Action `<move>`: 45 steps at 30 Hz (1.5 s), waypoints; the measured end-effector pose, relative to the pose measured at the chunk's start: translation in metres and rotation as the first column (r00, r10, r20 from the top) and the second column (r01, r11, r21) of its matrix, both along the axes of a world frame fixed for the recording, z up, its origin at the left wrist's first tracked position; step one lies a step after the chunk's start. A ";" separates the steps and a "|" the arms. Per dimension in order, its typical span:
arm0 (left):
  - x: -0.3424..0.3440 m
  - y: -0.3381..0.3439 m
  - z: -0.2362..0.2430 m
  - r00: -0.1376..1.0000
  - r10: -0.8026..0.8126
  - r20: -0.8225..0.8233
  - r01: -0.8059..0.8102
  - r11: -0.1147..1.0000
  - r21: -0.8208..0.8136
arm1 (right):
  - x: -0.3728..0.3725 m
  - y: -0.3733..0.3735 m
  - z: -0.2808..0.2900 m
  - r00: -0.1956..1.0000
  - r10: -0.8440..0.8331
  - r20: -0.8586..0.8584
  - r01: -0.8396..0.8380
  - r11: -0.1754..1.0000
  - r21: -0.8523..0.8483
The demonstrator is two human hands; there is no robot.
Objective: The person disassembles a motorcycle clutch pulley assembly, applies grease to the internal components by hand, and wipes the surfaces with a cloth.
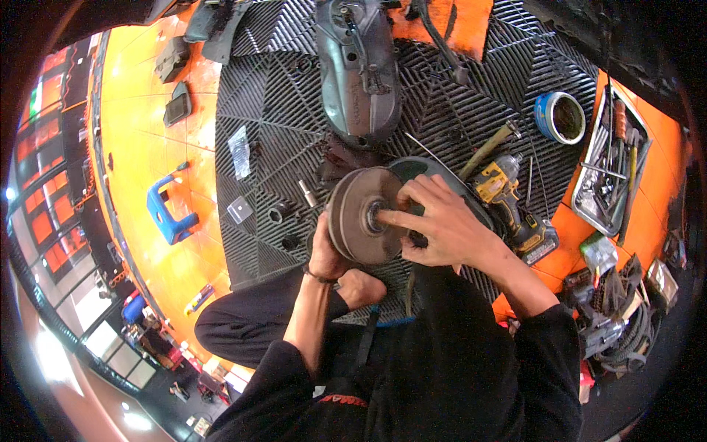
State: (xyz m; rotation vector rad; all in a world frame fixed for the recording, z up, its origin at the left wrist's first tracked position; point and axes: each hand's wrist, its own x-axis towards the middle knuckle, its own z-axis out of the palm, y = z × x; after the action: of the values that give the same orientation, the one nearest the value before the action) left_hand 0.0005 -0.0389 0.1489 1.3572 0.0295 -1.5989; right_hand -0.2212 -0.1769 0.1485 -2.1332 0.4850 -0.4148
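Head view: the round metal pulley (357,197) is held over the ribbed mat (272,103), the left hand (324,253) grasping its left side and the right hand (448,227), unclenched, setting its index finger at the hub (373,212). Assessed as free of any mounting, discs together; hub work appears unfinished, its inner condition not determinable, with the cordless driver (502,184) lying untouched.

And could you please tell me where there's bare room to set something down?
Orange floor between blue stool and black plastic part; black mat between shiny packet and dark rounded housing. It's crowded right of the right hand: drill, tin, tool tray.
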 end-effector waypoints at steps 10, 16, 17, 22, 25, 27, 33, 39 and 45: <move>0.007 0.002 -0.001 0.997 -0.070 -0.024 0.070 0.998 0.001 | 0.008 0.010 -0.008 0.990 0.085 -0.114 -0.103 0.981 -0.162; 0.009 0.002 -0.001 1.000 -0.007 -0.006 0.006 0.994 -0.112 | 0.007 0.019 0.010 0.976 0.108 -0.190 -0.023 0.915 0.403; 0.008 0.004 -0.004 0.999 0.002 0.033 0.003 0.987 -0.158 | 0.004 0.016 0.013 0.976 0.131 -0.176 -0.008 0.822 0.570; 0.019 0.022 -0.017 0.980 0.143 -0.139 -0.167 0.970 -0.178 | -0.015 0.004 0.021 0.984 0.127 -0.122 -0.022 0.777 0.629; 0.028 0.025 -0.026 0.917 0.148 -0.371 -0.250 0.937 -0.243 | -0.015 0.008 0.018 0.999 0.004 -0.045 0.016 0.899 0.439; 0.029 0.025 -0.026 0.950 0.124 -0.287 -0.196 0.951 -0.239 | -0.012 0.011 0.013 0.999 -0.049 0.009 0.046 0.974 0.221; 0.019 0.018 -0.015 0.974 0.091 -0.208 -0.137 0.966 -0.221 | -0.015 -0.004 -0.004 0.994 0.079 -0.082 -0.094 0.975 -0.201; 0.018 0.014 -0.011 0.991 -0.081 -0.103 0.063 0.984 -0.169 | -0.013 -0.017 -0.013 0.990 0.140 0.004 -0.132 0.943 -0.307; 0.010 0.015 -0.008 0.991 -0.056 -0.119 0.043 0.993 -0.108 | -0.008 -0.020 -0.014 0.990 0.131 0.059 -0.099 0.918 -0.385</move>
State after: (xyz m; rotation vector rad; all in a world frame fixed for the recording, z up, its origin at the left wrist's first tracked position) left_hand 0.0106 -0.0235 0.1410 1.1870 -0.0152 -1.6996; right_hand -0.2292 -0.1967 0.1346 -2.4931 0.2402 -0.5658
